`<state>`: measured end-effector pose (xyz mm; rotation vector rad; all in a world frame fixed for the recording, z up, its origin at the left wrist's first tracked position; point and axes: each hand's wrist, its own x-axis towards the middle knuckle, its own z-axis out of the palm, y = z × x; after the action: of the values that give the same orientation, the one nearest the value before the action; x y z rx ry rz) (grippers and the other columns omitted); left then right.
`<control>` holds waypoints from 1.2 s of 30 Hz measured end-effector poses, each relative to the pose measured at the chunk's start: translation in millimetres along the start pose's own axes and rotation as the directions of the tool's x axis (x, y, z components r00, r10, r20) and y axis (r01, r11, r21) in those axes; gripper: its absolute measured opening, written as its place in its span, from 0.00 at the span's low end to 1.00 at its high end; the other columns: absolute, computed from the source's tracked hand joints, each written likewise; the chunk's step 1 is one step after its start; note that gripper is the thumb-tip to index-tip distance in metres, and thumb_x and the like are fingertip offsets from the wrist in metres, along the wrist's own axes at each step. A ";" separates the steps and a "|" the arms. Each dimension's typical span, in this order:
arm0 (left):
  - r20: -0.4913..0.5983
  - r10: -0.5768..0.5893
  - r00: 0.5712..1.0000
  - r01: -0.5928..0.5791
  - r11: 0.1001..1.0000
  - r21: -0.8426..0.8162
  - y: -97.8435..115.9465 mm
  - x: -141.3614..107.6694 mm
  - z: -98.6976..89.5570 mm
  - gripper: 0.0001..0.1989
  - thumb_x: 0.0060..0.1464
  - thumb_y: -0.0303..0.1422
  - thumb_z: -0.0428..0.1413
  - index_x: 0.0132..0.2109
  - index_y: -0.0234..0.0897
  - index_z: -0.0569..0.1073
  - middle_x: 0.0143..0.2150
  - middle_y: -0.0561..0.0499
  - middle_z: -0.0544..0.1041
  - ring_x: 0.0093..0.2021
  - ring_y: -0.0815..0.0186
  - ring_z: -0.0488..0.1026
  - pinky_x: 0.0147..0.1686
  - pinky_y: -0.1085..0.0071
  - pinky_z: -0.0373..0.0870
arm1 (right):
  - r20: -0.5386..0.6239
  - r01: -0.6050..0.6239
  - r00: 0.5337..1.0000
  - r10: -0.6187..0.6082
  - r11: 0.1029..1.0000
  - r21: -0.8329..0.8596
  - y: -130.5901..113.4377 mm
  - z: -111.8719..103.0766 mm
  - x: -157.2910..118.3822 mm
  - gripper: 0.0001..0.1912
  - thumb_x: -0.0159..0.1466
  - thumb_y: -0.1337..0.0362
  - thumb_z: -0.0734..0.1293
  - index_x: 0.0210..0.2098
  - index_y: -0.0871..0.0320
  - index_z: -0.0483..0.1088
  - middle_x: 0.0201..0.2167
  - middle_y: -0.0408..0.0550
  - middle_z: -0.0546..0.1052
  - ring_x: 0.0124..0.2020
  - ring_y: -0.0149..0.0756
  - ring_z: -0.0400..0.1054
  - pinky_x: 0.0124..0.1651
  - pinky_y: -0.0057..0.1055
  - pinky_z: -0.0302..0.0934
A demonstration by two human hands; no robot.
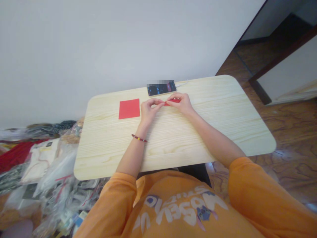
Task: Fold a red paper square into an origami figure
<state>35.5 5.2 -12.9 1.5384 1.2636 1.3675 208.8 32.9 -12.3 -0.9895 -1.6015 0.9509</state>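
Observation:
A small folded piece of red paper (176,100) is pinched between both hands near the middle of the wooden table (173,132). My left hand (151,108), with a beaded bracelet on its wrist, grips the paper's left end between thumb and forefinger. The right part of the paper lies in my right hand (180,101), whose thumb and fingers are closed on it and partly cover it. The two hands' fingertips nearly meet. A flat square of red paper (129,108) lies on the table just left of my left hand.
A phone (161,88) with a white cable (182,83) lies behind my hands, close to the wall (123,43). Plastic bags and clothes (56,165) are heaped beside the table's left end. Wooden floor (292,132) shows on the right.

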 end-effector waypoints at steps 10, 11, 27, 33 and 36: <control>0.017 -0.012 1.000 0.013 0.999 -0.037 0.7 -0.7 4.2 0.07 0.44 0.35 0.65 0.31 0.36 0.79 0.32 0.48 0.81 0.34 0.65 0.77 0.41 0.67 0.72 | 0.004 -0.038 0.999 0.038 0.998 0.040 -6.4 0.9 -0.9 0.07 0.48 0.60 0.73 0.23 0.57 0.75 0.26 0.45 0.77 0.32 0.35 0.70 0.38 0.33 0.64; 0.013 -0.016 1.000 0.017 0.999 -0.030 1.0 -0.8 4.0 0.07 0.44 0.35 0.65 0.31 0.36 0.79 0.32 0.48 0.81 0.35 0.64 0.77 0.41 0.67 0.71 | 0.001 -0.044 0.999 0.044 0.998 0.041 -6.9 1.2 -0.9 0.08 0.48 0.59 0.73 0.22 0.57 0.75 0.26 0.45 0.77 0.32 0.35 0.70 0.39 0.33 0.64; -0.019 -0.027 0.999 0.025 0.997 -0.070 -2.4 -0.6 6.0 0.11 0.42 0.39 0.66 0.29 0.36 0.77 0.29 0.50 0.79 0.32 0.66 0.75 0.39 0.68 0.70 | -0.005 -0.078 0.997 0.078 0.995 0.057 -4.4 0.9 0.0 0.09 0.47 0.60 0.74 0.23 0.58 0.75 0.25 0.45 0.77 0.31 0.35 0.71 0.39 0.33 0.63; -0.023 -0.037 0.999 0.035 0.995 -0.089 -2.9 -0.1 5.1 0.13 0.44 0.42 0.65 0.30 0.37 0.75 0.30 0.50 0.78 0.33 0.67 0.74 0.39 0.69 0.70 | 0.020 -0.139 0.990 0.138 0.980 0.142 -2.6 1.3 1.0 0.11 0.48 0.57 0.74 0.25 0.58 0.76 0.26 0.45 0.78 0.32 0.35 0.71 0.39 0.33 0.64; -0.020 -0.022 1.000 0.021 0.996 -0.083 -2.4 0.1 5.7 0.12 0.44 0.41 0.64 0.30 0.36 0.75 0.30 0.50 0.78 0.32 0.68 0.73 0.38 0.70 0.70 | 0.020 -0.137 0.991 0.136 0.981 0.138 -2.4 0.0 2.1 0.10 0.48 0.57 0.74 0.24 0.58 0.77 0.26 0.46 0.78 0.32 0.35 0.71 0.38 0.32 0.64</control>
<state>40.6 6.5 -16.2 1.4538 1.2179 1.4082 208.1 33.9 -9.4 -1.0084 -1.4684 1.1471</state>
